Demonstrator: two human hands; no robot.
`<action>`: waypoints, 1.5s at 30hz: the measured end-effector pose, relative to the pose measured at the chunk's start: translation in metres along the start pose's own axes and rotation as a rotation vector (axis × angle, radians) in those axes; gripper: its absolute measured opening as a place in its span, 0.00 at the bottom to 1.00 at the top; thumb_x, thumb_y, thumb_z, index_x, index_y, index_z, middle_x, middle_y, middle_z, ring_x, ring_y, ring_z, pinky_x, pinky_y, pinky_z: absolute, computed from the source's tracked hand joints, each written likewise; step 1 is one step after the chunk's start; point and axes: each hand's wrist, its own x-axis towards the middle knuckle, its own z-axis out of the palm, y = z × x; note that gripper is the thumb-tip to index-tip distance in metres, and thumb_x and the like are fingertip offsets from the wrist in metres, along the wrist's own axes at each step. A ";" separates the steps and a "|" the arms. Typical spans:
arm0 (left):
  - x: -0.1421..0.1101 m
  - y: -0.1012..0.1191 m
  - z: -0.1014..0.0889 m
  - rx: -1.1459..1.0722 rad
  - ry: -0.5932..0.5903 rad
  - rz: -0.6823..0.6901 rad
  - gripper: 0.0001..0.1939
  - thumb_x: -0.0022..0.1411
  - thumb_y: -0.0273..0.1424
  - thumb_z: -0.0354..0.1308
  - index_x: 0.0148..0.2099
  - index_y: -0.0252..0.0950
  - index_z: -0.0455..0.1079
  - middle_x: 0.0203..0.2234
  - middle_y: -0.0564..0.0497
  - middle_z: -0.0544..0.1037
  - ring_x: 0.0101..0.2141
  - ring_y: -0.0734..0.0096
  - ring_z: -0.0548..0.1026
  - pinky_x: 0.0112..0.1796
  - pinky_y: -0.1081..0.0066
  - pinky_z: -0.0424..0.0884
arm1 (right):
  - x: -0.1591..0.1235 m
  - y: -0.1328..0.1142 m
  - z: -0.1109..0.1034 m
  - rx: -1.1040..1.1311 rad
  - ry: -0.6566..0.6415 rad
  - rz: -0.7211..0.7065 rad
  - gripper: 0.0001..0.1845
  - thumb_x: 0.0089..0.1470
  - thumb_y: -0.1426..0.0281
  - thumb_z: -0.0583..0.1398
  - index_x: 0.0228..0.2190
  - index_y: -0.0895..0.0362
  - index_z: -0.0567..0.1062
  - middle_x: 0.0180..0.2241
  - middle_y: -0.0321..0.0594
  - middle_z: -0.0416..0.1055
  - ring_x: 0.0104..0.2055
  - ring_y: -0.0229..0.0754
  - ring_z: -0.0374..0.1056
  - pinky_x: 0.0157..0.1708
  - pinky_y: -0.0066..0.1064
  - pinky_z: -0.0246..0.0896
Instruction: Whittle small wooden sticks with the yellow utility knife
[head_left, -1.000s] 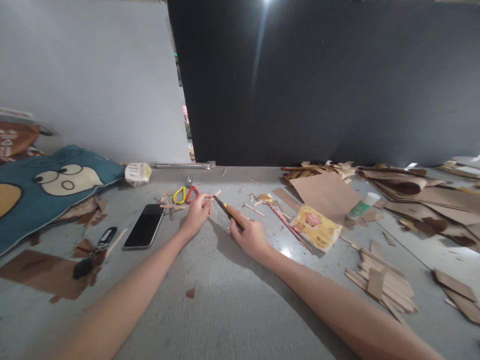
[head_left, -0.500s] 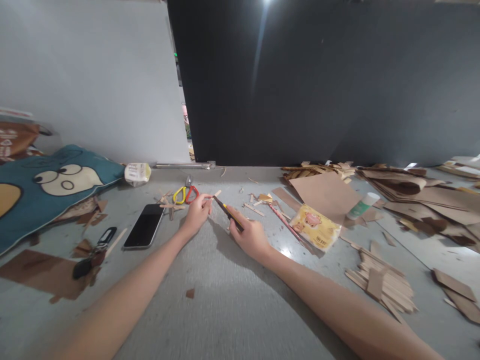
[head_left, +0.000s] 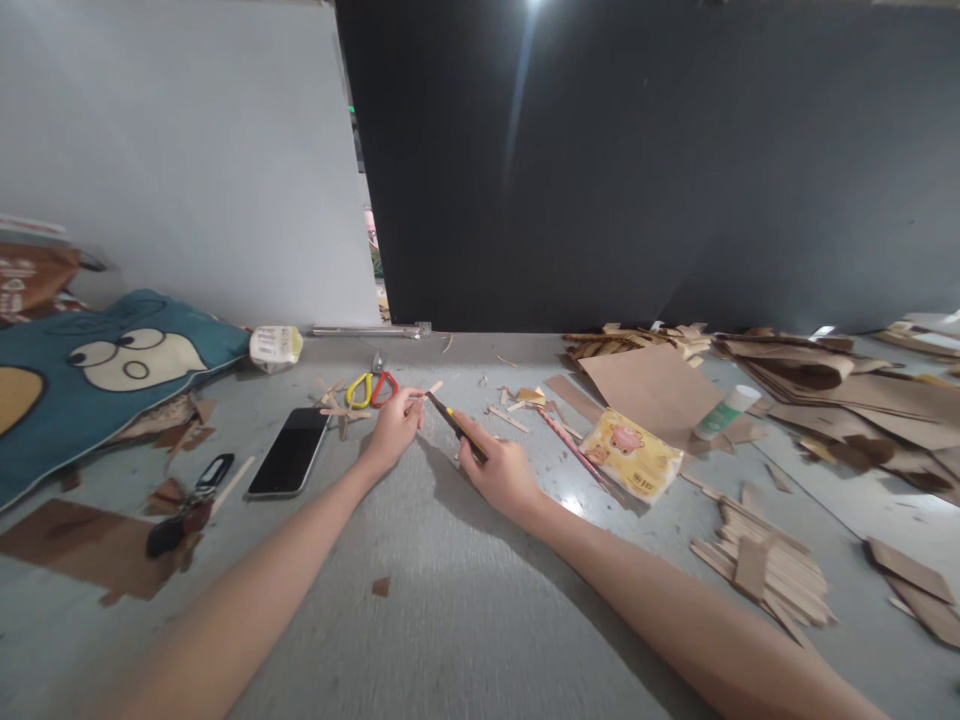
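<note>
My left hand (head_left: 395,432) is closed in a pinch on a small wooden craft stick (head_left: 435,387), whose pale end sticks out past the fingertips. Wrapped around the handle of a black and yellow utility knife (head_left: 459,427) is my right hand (head_left: 504,472). The knife's tip reaches up and left to the stick beside my left fingertips; whether it cuts into the wood is too small to tell. Scissors (head_left: 373,388) with one yellow and one red handle lie just behind my left hand, near some crossed craft sticks (head_left: 345,412).
A phone (head_left: 291,455), keys (head_left: 169,535) and brown cardboard (head_left: 82,545) lie to the left, below a blue cushion (head_left: 150,370). To the right are a yellow tissue pack (head_left: 634,455), a glue stick (head_left: 727,412), brown paper (head_left: 645,385) and a pile of craft sticks (head_left: 772,560).
</note>
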 end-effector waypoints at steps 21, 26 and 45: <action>0.003 -0.006 0.000 0.057 0.009 -0.015 0.11 0.68 0.39 0.55 0.42 0.36 0.70 0.17 0.58 0.70 0.19 0.71 0.68 0.25 0.73 0.62 | 0.012 0.024 -0.004 -0.108 -0.110 -0.124 0.27 0.67 0.64 0.55 0.65 0.50 0.70 0.30 0.42 0.83 0.26 0.41 0.76 0.28 0.26 0.60; 0.004 -0.006 -0.001 0.080 -0.014 -0.030 0.10 0.68 0.37 0.54 0.42 0.36 0.69 0.17 0.58 0.70 0.20 0.71 0.69 0.27 0.73 0.63 | 0.012 0.024 -0.004 -0.048 -0.116 -0.116 0.27 0.67 0.65 0.55 0.65 0.51 0.71 0.29 0.41 0.83 0.24 0.40 0.75 0.27 0.25 0.61; 0.004 -0.009 0.000 0.054 -0.010 -0.028 0.11 0.68 0.40 0.55 0.43 0.37 0.69 0.18 0.58 0.70 0.22 0.71 0.70 0.28 0.72 0.63 | 0.011 0.023 -0.005 -0.002 -0.050 -0.103 0.26 0.66 0.65 0.55 0.63 0.51 0.73 0.29 0.40 0.83 0.22 0.38 0.73 0.27 0.25 0.62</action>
